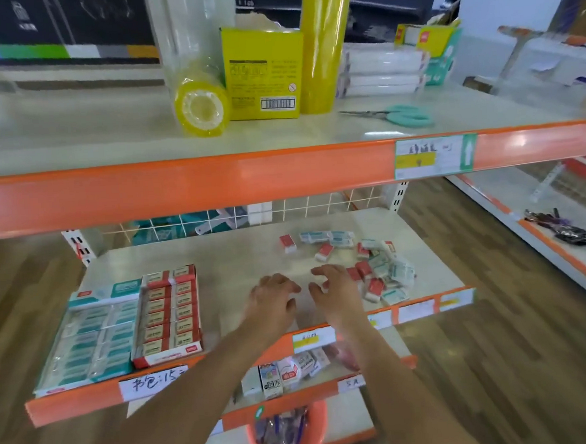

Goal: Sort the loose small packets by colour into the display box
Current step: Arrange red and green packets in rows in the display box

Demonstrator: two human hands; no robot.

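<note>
Both forearms reach over the shelf edge; left hand (273,293) and right hand (333,288) hover side by side, fingers loosely curled, holding nothing. Loose red and teal packets (376,268) lie scattered just right of them; the display box (168,315) sits left.

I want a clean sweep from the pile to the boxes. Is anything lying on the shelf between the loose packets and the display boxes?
Only both hands: the left hand and right hand hover over the bare shelf between the loose packets and the red display box. No other item lies there.
</note>
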